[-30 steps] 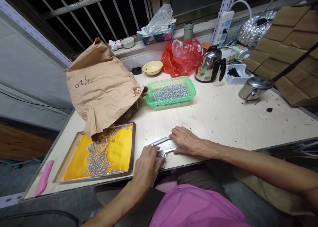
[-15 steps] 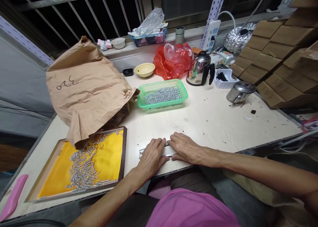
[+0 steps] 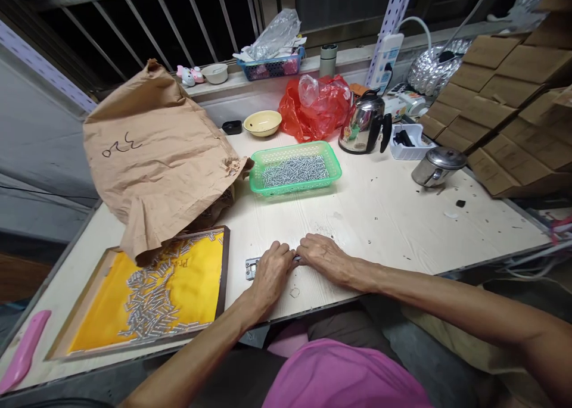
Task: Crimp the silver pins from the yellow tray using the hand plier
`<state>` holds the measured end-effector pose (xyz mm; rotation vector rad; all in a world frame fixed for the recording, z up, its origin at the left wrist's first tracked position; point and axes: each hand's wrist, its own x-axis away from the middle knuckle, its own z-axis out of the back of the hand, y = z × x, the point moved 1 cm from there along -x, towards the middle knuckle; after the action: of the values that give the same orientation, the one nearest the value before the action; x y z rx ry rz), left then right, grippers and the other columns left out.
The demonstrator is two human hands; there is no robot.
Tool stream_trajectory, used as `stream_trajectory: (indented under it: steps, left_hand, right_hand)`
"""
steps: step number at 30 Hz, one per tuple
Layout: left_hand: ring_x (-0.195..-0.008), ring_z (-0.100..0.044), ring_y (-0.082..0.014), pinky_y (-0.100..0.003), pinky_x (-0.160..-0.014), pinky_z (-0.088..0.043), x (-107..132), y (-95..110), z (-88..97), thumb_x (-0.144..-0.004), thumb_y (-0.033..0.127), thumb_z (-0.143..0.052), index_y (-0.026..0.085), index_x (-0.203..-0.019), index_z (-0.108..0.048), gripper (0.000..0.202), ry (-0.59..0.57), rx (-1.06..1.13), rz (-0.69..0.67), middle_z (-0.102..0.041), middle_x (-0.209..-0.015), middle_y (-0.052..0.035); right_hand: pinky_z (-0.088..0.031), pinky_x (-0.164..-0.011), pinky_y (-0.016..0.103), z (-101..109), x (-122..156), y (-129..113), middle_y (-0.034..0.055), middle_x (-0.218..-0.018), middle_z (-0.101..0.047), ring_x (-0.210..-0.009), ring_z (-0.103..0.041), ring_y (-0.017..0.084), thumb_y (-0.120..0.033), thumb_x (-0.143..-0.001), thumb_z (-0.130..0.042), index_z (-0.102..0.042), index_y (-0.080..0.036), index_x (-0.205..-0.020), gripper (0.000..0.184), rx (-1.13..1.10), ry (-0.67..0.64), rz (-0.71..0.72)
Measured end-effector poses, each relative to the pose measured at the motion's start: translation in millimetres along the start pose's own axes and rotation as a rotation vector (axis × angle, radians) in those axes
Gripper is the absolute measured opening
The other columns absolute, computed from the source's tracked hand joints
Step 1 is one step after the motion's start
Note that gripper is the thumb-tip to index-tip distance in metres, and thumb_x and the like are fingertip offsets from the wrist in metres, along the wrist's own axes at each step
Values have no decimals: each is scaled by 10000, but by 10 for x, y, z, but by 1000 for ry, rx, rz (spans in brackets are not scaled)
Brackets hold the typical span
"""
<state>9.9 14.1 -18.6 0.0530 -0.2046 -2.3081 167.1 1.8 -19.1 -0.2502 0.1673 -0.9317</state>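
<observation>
My left hand (image 3: 271, 272) is closed over a narrow grey metal bar (image 3: 251, 268) whose end, with openings in it, sticks out to the left of the hand. Fingers curled, my right hand (image 3: 325, 259) grips the bar's right part, almost touching the left fingertips. Most of the bar is hidden under both hands, and only a small grey piece shows between them. Left of my left hand lies a shallow tray (image 3: 222, 283) lined with yellow, holding a heap of small metal pins (image 3: 149, 304).
A green basket (image 3: 295, 189) of small metal pieces stands ahead. A large brown paper bag (image 3: 156, 152) leans over the tray. Farther back are a red plastic bag (image 3: 313, 113), a kettle (image 3: 364, 122) and a metal cup (image 3: 438, 167). Cardboard boxes (image 3: 504, 110) are stacked at right.
Two strips of the bar, apart between my hands before, now show as one narrow piece. My right thumb has drawn in, and both hands have shifted slightly away from the table edge.
</observation>
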Motion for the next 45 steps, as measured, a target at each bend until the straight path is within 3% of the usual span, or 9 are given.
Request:
stream_trajectory:
  steps: [5, 9, 18, 24, 29, 32, 38, 41, 45]
  left_hand:
    - [-1054, -512, -244, -391, -847, -481, 106, 21, -78, -882, 278, -518, 162, -1118, -519, 264, 130, 38, 22, -578, -1118, -101]
    - [-1274, -375, -290, -459, -985, -421, 336, 184, -230, -897, 182, -457, 174, -1211, -459, 314, 264, 45, -43, -428, -1354, -137]
    - [-977, -550, -217, -429, -960, -443, 497, 554, -312, -893, 180, -460, 146, -1076, -524, 196, 226, 190, -6, -597, -977, -76]
    - [-1116, -525, -272, -437, -966, -446, 589, 582, -305, -858, 201, -523, 114, -1197, -485, 352, 308, 226, -29, -584, -1146, -156]
    - [-792, -614, -185, -288, -717, -517, 876, 611, -240, -846, 219, -548, 154, -1017, -581, 185, 534, 239, -298, -659, -807, -66]
    - [-688, -589, -155, -266, -640, -492, 1075, 355, -63, -863, 211, -515, 178, -984, -589, 145, 677, 209, -248, -642, -706, -36]
    - [-759, -596, -167, -288, -688, -457, 1176, -736, 380, -895, 279, -431, 196, -818, -614, 215, 626, 311, 691, -647, -813, -42]
    - [-710, -590, -170, -288, -677, -428, 1006, -1122, 342, -872, 317, -443, 177, -746, -630, 265, 507, 356, 836, -646, -748, -35]
    - [-721, -584, -174, -273, -647, -387, 737, -1290, 194, -832, 343, -500, 164, -746, -634, 240, 397, 362, 866, -647, -775, -44]
  right_hand:
    - [-397, -760, 323, 126, -6, 144, 104, -946, -565, -885, -485, 224, -435, -811, -632, -595, -119, -1000, 370, -23, -8, 5]
    - [-394, -787, 322, 144, 34, 302, 88, -919, -572, -883, -492, 211, -382, -885, -538, -601, -146, -1034, 285, -113, 5, 68]
    - [-331, -723, 313, 78, -313, 596, 53, -828, -605, -837, -479, 206, -261, -883, -552, -645, -181, -795, 150, 34, 113, -89]
    - [-329, -729, 309, 234, -434, -84, 60, -922, -594, -870, -460, 194, -225, -898, -519, -648, -183, -914, 136, -17, 37, 167]
    - [-320, -734, 327, -37, -489, -661, 27, -894, -580, -927, -432, 200, -247, -891, -529, -634, -224, -843, 117, -33, -73, 591]
    - [-327, -713, 340, -259, -568, -747, 34, -851, -576, -892, -440, 209, -234, -825, -588, -584, -185, -743, 95, 8, -91, 656]
    - [-372, -704, 318, -395, -652, -853, 43, -836, -591, -798, -483, 179, -141, -849, -490, -543, -177, -849, 65, -144, 55, 560]
    - [-411, -720, 308, -139, -668, -851, 50, -835, -600, -789, -515, 166, -143, -910, -394, -541, -177, -915, 152, -383, 281, 468]
    - [-452, -770, 332, 484, -747, -497, 58, -884, -621, -869, -554, 182, -172, -917, -420, -548, -188, -1009, 158, -426, 640, 305]
